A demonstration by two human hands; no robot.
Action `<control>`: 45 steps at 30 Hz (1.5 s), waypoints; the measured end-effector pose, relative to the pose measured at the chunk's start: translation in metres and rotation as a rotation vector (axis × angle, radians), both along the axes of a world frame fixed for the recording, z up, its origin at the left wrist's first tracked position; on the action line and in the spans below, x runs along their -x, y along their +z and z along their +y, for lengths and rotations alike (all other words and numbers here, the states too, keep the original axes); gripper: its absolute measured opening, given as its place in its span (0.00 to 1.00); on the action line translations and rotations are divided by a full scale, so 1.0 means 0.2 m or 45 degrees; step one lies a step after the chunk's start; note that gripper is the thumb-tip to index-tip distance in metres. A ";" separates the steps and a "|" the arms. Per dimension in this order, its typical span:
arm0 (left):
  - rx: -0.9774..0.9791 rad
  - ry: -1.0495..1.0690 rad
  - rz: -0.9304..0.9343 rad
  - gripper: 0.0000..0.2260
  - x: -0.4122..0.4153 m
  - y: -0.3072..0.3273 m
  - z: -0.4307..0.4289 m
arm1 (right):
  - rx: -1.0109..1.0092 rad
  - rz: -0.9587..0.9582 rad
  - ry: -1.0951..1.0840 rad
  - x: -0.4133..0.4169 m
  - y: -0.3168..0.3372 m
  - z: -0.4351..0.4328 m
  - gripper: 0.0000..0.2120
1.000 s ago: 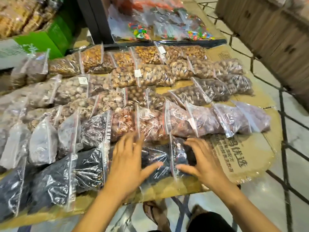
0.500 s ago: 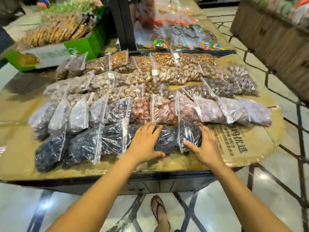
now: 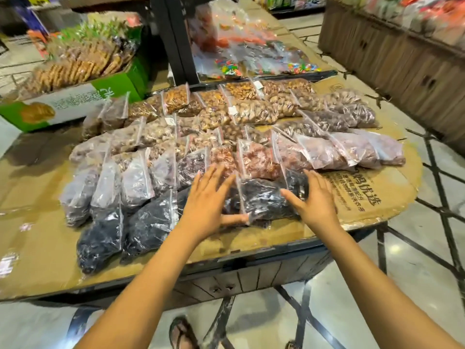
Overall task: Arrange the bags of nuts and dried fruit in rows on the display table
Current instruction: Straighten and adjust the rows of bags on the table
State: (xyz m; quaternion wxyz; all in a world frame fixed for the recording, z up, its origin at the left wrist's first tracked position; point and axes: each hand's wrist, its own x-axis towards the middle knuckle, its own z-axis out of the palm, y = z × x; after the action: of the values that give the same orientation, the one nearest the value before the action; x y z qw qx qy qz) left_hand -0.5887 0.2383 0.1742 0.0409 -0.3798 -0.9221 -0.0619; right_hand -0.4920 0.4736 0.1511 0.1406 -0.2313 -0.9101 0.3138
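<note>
Clear zip bags of nuts and dried fruit lie in several overlapping rows on the cardboard-covered display table (image 3: 377, 197). The front row holds dark dried fruit. My left hand (image 3: 208, 200) and my right hand (image 3: 314, 200) flank the rightmost dark bag (image 3: 264, 197), fingers spread, with the left thumb tucked under the bag's near edge. Neither hand grips anything. Behind it runs a row of reddish and pinkish bags (image 3: 327, 152); brown nut bags (image 3: 251, 112) fill the rows further back.
A green carton of baked snacks (image 3: 75, 102) stands at the back left. A black post (image 3: 176, 39) rises behind the table, with bags of coloured sweets (image 3: 251, 61) beyond it. A wooden counter (image 3: 402, 59) is at the right. My sandalled foot (image 3: 181, 333) shows under the table edge.
The view has pulled back from the table. Both hands have lifted slightly off the dark bags and now sit spread on either side of the rightmost one.
</note>
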 end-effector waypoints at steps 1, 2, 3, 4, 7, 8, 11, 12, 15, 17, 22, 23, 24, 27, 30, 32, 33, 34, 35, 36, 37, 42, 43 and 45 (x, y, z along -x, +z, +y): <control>-0.030 0.037 0.011 0.48 0.01 0.01 -0.07 | -0.029 0.088 -0.016 0.02 0.04 -0.07 0.37; -0.042 0.066 0.013 0.48 0.04 0.01 -0.17 | -0.053 0.159 -0.020 0.06 0.06 -0.16 0.34; -0.052 0.093 -0.002 0.48 0.10 0.01 -0.30 | -0.063 0.202 -0.019 0.12 0.08 -0.27 0.31; -0.077 0.123 -0.020 0.48 0.17 0.02 -0.42 | -0.066 0.234 -0.006 0.18 0.09 -0.38 0.29; -0.153 0.207 0.051 0.48 0.42 0.05 -0.81 | -0.052 0.259 0.112 0.44 0.13 -0.75 0.25; -0.136 0.243 0.097 0.48 0.50 0.06 -0.94 | -0.036 0.249 0.153 0.53 0.15 -0.86 0.25; -0.061 0.334 0.027 0.54 0.70 0.04 -1.30 | 0.027 0.194 0.266 0.73 0.19 -1.21 0.24; -0.084 0.346 -0.036 0.57 0.76 0.01 -1.40 | 0.008 0.203 0.302 0.78 0.18 -1.31 0.25; -0.252 0.266 -0.239 0.59 0.85 -0.06 -1.57 | -0.045 0.137 0.360 0.90 0.13 -1.53 0.27; -0.408 0.175 -0.429 0.58 0.87 -0.09 -1.61 | -0.138 0.119 0.376 0.96 0.11 -1.61 0.26; -0.525 0.157 -0.479 0.56 0.95 -0.21 -1.68 | -0.367 -0.012 0.375 1.06 0.13 -1.75 0.30; -0.549 0.173 -0.497 0.55 0.96 -0.22 -1.68 | -0.361 -0.096 0.396 1.08 0.14 -1.77 0.30; -0.570 0.187 -0.526 0.54 0.96 -0.22 -1.68 | -0.379 -0.157 0.427 1.09 0.14 -1.79 0.28; -0.568 0.174 -0.492 0.52 0.95 -0.23 -1.70 | -0.373 -0.126 0.457 1.13 0.12 -1.81 0.16; -0.554 0.174 -0.280 0.47 0.89 -0.26 -1.71 | -0.171 -0.054 0.338 1.17 0.12 -1.80 0.12; -0.534 0.219 -0.135 0.47 0.84 -0.29 -1.70 | -0.128 -0.049 0.320 1.18 0.11 -1.79 0.12; -0.529 0.234 -0.090 0.47 0.82 -0.30 -1.69 | -0.122 -0.046 0.330 1.18 0.11 -1.78 0.12; -0.522 0.242 -0.075 0.48 0.82 -0.30 -1.69 | -0.110 -0.051 0.346 1.18 0.10 -1.77 0.11; -0.518 0.247 -0.092 0.48 0.83 -0.30 -1.68 | -0.091 -0.071 0.363 1.17 0.10 -1.76 0.10; -0.514 0.251 -0.117 0.49 0.85 -0.30 -1.69 | -0.074 -0.090 0.386 1.17 0.09 -1.75 0.10; -0.507 0.252 -0.142 0.49 0.87 -0.30 -1.69 | -0.076 -0.095 0.412 1.16 0.07 -1.73 0.08; -0.406 0.222 -0.180 0.47 0.96 -0.28 -1.73 | -0.173 -0.034 0.539 1.11 0.06 -1.70 0.15; -0.385 0.213 -0.190 0.48 0.97 -0.28 -1.73 | -0.155 -0.013 0.544 1.10 0.07 -1.70 0.14; -0.368 0.199 -0.200 0.47 0.98 -0.27 -1.74 | -0.042 0.003 0.536 1.10 0.09 -1.70 0.09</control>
State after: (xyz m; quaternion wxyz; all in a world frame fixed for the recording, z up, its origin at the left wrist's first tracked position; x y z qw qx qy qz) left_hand -0.7843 -0.1093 0.1193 0.0274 -0.2911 -0.9307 -0.2198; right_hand -0.7110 0.1344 0.1698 0.0767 -0.0334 -0.9431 0.3218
